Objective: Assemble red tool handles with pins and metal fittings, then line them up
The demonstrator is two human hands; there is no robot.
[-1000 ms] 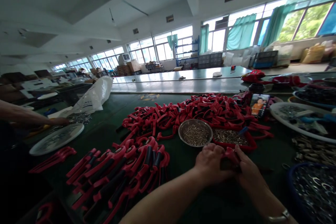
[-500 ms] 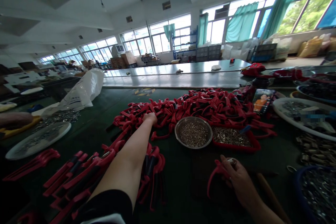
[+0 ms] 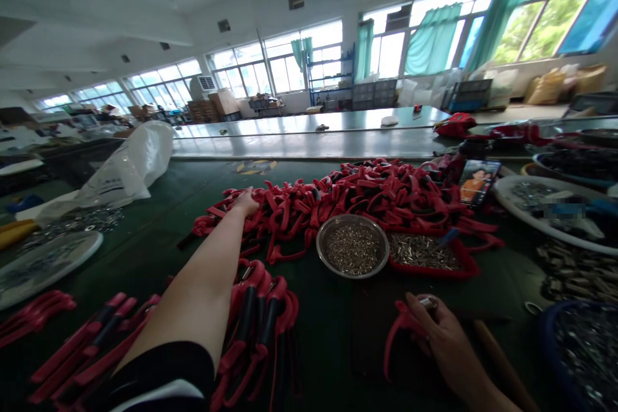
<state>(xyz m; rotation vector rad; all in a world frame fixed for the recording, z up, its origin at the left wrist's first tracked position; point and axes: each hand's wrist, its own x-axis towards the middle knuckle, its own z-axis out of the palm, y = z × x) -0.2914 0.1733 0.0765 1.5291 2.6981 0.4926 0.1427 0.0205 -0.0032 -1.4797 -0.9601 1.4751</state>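
Note:
My left arm stretches forward, and my left hand [image 3: 247,201] is at the near left side of a heap of red plastic clamp parts [image 3: 386,190]. Its fingers are partly hidden, so I cannot tell whether they hold a piece. Near the front edge, my right hand [image 3: 441,331] is closed on a curved red clamp part [image 3: 396,328]. A shiny ribbed metal piece, like a coil spring [image 3: 427,302], shows at its fingers. Just beyond stand a round metal bowl of small metal pieces [image 3: 353,219] and a red tray of metal pins [image 3: 470,264].
Red clamps with black grips [image 3: 263,309] lie beside my left forearm. A wooden handle [image 3: 499,360] lies by my right wrist. To the right are a phone [image 3: 477,181], a white tray [image 3: 506,219] and a blue basin [image 3: 550,341]. A plastic bag [image 3: 145,161] stands at the left.
My left hand has moved left along the heap. My right hand stays in nearly the same place with the red clamp part. The view has shifted slightly.

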